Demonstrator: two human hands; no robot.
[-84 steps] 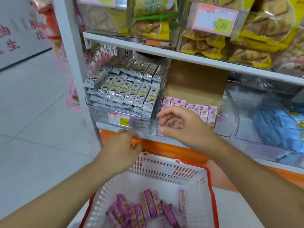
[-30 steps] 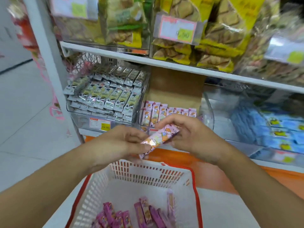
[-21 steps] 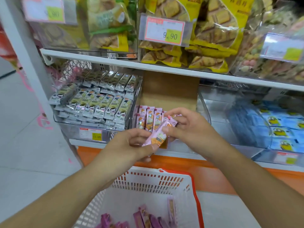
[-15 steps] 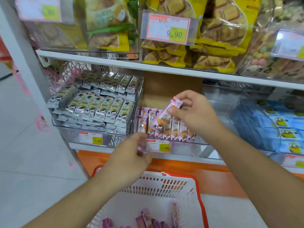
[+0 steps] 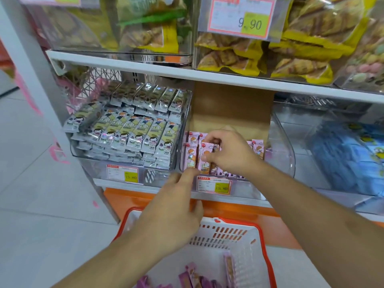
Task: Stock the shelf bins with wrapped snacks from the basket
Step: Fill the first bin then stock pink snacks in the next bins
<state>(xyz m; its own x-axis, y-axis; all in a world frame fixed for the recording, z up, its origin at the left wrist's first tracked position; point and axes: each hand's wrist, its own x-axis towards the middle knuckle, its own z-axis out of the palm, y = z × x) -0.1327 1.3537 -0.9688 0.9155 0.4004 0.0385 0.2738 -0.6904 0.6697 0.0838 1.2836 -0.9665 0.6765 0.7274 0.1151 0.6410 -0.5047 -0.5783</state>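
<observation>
The right hand (image 5: 229,151) is in over the front lip of the clear middle bin (image 5: 287,154), thumb and fingers pinching a pink wrapped snack (image 5: 204,157) that stands upright among the row of pink packets (image 5: 192,151) along the bin's front; the bin's right half looks open, with a brown cardboard panel (image 5: 230,109) standing behind the row. The left hand (image 5: 176,206) hangs just below the bin's front edge with fingers loosely curled and nothing in them, its fingertips close under the packets and above the white basket (image 5: 243,235) with its red rim, where more purple and pink snacks (image 5: 193,276) lie at the bottom, so there is free room around them inside the basket. Left of the middle bin, touching its wall, a second clear bin (image 5: 124,163) is piled full of silver-green packets (image 5: 133,129), stacked up to its rim. Yellow price tags on both bin fronts read 15.80, the left tag (image 5: 122,174) and the middle tag (image 5: 214,185); the tag on the upper shelf (image 5: 241,16) reads 9.90. The packets carry cartoon figures and characters too small to read. To the far right sit blue packets (image 5: 349,159) in another clear bin, and the pale floor (image 5: 31,204) lies open to the left of the shelf upright
</observation>
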